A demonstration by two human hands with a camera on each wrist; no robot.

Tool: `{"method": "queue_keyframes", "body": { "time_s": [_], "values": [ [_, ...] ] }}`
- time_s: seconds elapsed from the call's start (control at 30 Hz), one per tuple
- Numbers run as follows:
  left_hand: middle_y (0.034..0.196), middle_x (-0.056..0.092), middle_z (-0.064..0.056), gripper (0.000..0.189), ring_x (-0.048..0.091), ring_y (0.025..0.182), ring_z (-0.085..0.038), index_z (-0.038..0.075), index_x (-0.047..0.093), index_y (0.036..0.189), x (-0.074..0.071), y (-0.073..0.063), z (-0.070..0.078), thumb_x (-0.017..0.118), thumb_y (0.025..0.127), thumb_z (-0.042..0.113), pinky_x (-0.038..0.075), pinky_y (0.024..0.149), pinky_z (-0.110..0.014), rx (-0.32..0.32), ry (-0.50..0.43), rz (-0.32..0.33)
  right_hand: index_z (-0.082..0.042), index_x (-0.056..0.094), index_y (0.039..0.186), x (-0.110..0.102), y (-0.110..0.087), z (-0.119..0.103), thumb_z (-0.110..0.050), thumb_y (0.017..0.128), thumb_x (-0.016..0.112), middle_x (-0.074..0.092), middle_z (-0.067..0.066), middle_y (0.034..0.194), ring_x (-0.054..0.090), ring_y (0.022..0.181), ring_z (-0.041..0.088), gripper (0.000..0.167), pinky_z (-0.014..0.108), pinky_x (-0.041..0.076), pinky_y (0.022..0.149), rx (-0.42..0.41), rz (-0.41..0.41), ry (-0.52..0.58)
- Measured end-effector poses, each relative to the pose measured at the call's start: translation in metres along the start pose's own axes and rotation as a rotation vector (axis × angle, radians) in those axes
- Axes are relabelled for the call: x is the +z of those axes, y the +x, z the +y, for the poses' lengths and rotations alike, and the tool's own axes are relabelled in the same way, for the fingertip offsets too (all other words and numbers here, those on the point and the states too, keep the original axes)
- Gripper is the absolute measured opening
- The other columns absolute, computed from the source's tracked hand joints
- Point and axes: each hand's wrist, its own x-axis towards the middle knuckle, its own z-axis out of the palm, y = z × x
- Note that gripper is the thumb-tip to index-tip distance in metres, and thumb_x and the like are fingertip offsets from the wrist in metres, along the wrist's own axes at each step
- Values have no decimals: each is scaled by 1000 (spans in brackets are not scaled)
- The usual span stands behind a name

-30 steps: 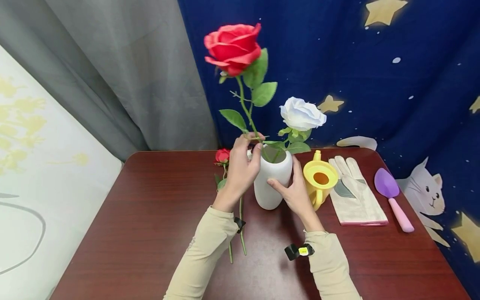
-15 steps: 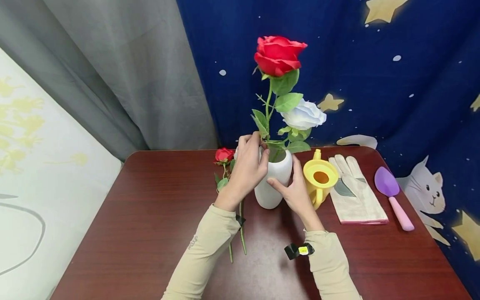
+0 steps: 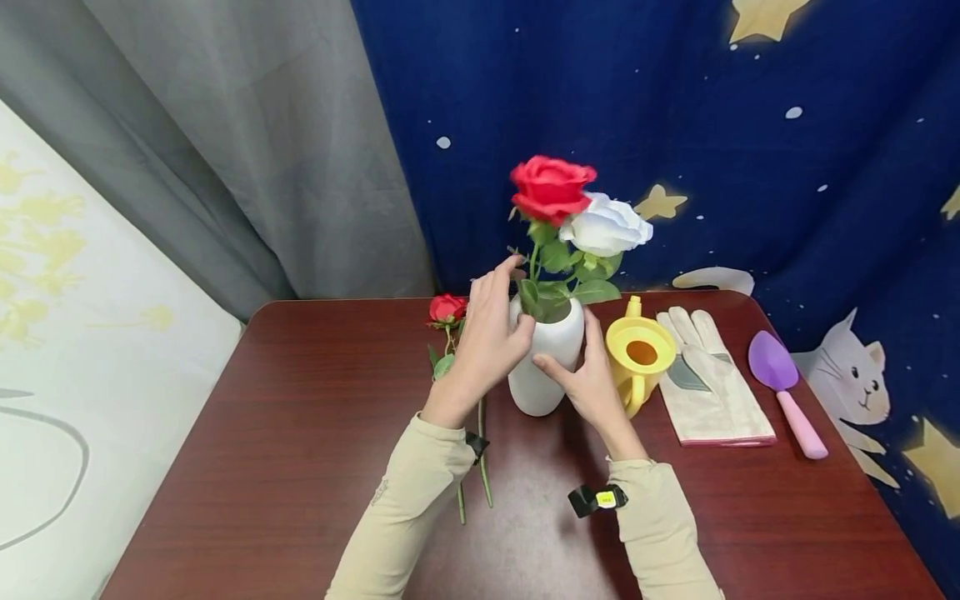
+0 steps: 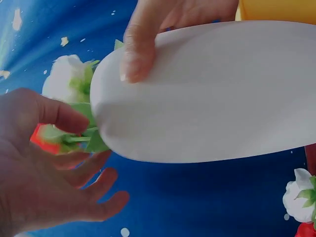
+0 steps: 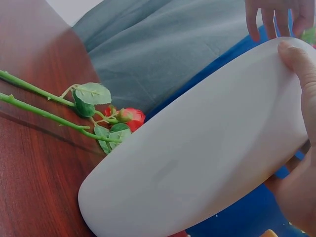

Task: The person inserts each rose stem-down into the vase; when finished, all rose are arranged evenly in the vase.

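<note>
A white vase [image 3: 542,367] stands on the table, gripped on its right side by my right hand [image 3: 592,383], thumb across the front. Inside it are a red rose [image 3: 553,190] and a white rose [image 3: 606,225], their blooms close together above the mouth. My left hand [image 3: 491,329] is at the left of the vase mouth beside the red rose's leaves. In the left wrist view the left hand [image 4: 54,168] has its fingers spread around the leaves, with no grip on the stem. The lower stems are hidden within the vase.
Left of the vase lie another red rose [image 3: 447,309] and a second white rose [image 4: 298,195], mostly hidden by my left hand in the head view. To the right are a yellow watering can [image 3: 640,354], folded gloves [image 3: 712,392] and a purple trowel [image 3: 775,365] with a pink handle.
The red rose has swung right over the vase and slid down into it, its bloom now much lower. My left hand has loosened from its stem. The right hand stays on the vase.
</note>
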Motion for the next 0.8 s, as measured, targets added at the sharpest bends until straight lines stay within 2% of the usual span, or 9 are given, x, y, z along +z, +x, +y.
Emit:
{"method": "queue_keyframes", "body": {
  "time_s": [0.13,0.23,0.37,0.57,0.67,0.73,0.8],
  "values": [
    [129,47,-14,65,40,113,-25,-1,36,137,-5,-6,-2,53,75,-5,33,97,-35,19,-52,-1,-3,22,144,0,0,0,-10,80,74,35,13,139,40,120,22,84,39,34,100,-16,13,-1],
    [129,47,-14,61,42,114,-25,-2,40,134,-7,-11,-6,52,74,-7,34,99,-33,41,-65,35,-2,22,144,1,0,0,-9,79,74,35,14,139,39,122,22,84,39,32,102,-28,18,-6],
    [126,50,-9,56,43,117,-19,1,47,128,-7,-22,-13,49,74,-9,33,101,-32,46,-107,86,-2,22,144,2,-1,-1,-9,79,74,33,14,141,36,124,22,83,39,29,104,-30,15,-7],
    [117,56,-7,39,48,113,-12,4,60,102,-10,-42,-32,46,71,-15,41,90,-32,57,-204,209,-3,22,144,2,-1,-3,-12,80,74,33,13,142,35,126,21,83,39,27,106,-13,15,-13],
    [110,59,-7,32,52,105,-11,5,61,92,-12,-55,-48,48,72,-15,43,82,-31,-10,-196,235,-3,23,144,1,-1,-4,-12,79,74,33,13,142,34,127,22,83,40,27,106,-14,18,-23],
    [104,60,-8,28,54,92,-12,6,62,91,-12,-64,-62,50,75,-13,43,75,-33,-85,-156,224,-3,23,144,2,-1,-4,-12,80,74,33,13,142,34,127,21,83,40,26,107,-14,18,-25],
    [100,60,-9,23,52,81,-16,6,62,93,-13,-75,-76,51,78,-9,43,72,-35,-178,-116,193,-3,22,144,1,-1,-4,-12,80,74,33,14,142,34,127,22,83,40,26,107,-15,17,-22]
  ]
}}
